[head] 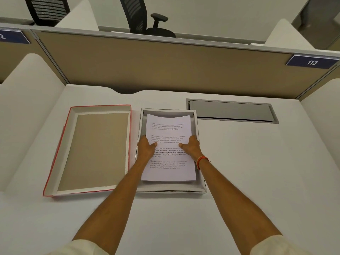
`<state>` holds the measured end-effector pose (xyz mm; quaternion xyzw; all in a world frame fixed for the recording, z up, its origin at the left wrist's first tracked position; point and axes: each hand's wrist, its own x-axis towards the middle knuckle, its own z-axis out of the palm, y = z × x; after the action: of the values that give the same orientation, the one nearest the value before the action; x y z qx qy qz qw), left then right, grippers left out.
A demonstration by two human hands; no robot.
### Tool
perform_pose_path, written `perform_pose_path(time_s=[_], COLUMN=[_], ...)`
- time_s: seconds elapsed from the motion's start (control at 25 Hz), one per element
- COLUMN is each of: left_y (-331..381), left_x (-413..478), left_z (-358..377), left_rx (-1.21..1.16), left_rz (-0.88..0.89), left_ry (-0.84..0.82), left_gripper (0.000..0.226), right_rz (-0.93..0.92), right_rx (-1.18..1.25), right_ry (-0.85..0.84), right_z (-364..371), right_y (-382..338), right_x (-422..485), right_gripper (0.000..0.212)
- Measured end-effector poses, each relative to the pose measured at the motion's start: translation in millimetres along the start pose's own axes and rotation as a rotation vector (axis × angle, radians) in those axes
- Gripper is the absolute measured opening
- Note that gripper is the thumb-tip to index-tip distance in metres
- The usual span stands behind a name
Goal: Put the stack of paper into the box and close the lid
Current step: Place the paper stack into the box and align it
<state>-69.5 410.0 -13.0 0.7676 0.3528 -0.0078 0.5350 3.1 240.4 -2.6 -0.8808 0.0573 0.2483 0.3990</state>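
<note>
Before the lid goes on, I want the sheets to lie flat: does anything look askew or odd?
The white printed paper stack bows at its far end and sits slightly skewed in the grey cardboard box. Both hands, left hand and right hand, grip its sides.

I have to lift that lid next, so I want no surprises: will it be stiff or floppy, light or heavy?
The lid is probably fairly stiff: it looks like board with upright folded walls. It is likely light, being shallow and empty. Being broad, it may sag slightly if lifted one-handed by one edge.
</note>
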Motion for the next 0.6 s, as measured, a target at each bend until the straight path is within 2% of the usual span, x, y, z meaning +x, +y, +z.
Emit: perform_pose_path(time_s=[0.44, 0.6], left_y=[-4.1, -6.4], left_x=[-7.9, -8.0], left_z=[-1.7, -3.9], left_rx=[0.041, 0.072], left_rz=[0.062, 0.05], left_ry=[0.04, 0.015], left_gripper=[0.052, 0.06], right_rz=[-0.06, -0.088], right_rx=[0.119, 0.187], right_ry=[0.132, 0.114], right_z=[9.2, 7.1], right_y=[7.8, 13.0], right_x=[-12.5, -18.0], right_gripper=[0.061, 0.065])
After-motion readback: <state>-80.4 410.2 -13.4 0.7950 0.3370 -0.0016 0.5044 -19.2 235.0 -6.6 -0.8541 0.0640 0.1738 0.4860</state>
